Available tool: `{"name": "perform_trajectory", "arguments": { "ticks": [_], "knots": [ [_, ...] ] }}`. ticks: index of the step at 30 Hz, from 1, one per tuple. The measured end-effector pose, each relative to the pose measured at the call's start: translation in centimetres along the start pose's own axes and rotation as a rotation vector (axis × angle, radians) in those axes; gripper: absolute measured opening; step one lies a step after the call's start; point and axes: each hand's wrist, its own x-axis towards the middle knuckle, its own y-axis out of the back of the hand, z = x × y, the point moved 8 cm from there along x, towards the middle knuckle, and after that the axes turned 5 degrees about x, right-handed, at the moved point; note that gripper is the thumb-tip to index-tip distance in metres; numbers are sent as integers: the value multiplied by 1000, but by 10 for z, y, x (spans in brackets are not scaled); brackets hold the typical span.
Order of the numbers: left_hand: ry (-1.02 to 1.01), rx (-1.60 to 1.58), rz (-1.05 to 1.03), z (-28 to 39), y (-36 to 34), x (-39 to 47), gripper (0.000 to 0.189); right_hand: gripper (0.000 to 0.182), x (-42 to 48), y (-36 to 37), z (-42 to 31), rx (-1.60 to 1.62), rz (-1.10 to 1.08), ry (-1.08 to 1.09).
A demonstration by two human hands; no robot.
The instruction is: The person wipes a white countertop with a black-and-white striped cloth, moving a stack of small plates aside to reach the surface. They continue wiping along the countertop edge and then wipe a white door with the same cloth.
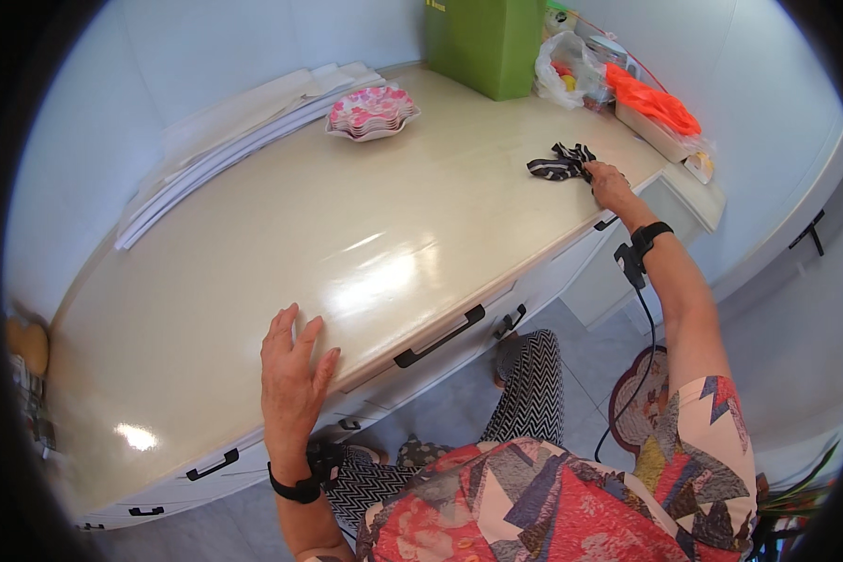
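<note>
My right hand point(610, 187) grips one end of a crumpled black cloth with white stripes point(560, 166) near the right end of the glossy cream countertop point(464, 204). The rest of the cloth lies bunched on the surface to the left of my fingers. Over the counter's front edge, my left hand point(295, 372) is spread with its fingers apart and holds nothing. Whether its fingertips touch the top is hard to tell.
Pink-patterned scalloped dishes point(372, 112) are stacked near the back. White folded sheets point(253, 137) line the wall. A green box point(488, 46), a plastic bag point(569, 70) and a tray with orange plastic point(653, 105) crowd the right corner. Black handles point(439, 337) project from the front.
</note>
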Motion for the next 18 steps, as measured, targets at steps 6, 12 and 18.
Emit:
{"name": "perform_trajectory", "arguments": {
  "ticks": [6,12,18],
  "knots": [
    [-1,-18,2,1,1,1,37,32,15,-20,-17,-10,-162,147],
    [-15,-10,10,7,6,1,38,28,10,-18,-180,202,-293,620],
    [-16,-26,25,4,9,0,39,19,-18,-14,-352,271,-494,933]
  ]
}}
